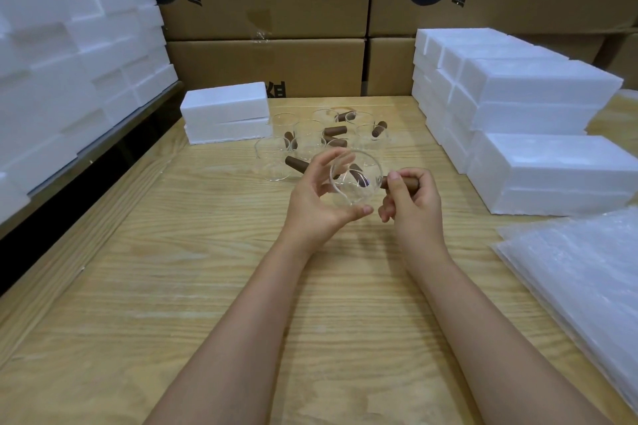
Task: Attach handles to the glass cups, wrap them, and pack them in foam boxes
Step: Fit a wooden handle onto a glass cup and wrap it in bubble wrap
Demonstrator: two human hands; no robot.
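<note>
Here the left hand (319,198) cradles a glass cup (355,179) above the middle of the table (172,286), fingers curled over the rim and thumb under the base, while the right hand (412,200) pinches a brown handle (400,182) at the cup's right side. The handle looks to be going onto the cup, so the sensible way is to hold the glass still, keep the handle in line with its mount, and turn or push without squeezing the thin wall. More cups (310,134), some with handles on or lying among them, stand clustered toward the far edge. Two closed foam boxes (224,114) sit stacked just left of that cluster, and taller stacks (518,103) line the right edge; none is open, so their contents cannot be seen. Wrap sheets (580,272) lie at the near right corner.
</note>
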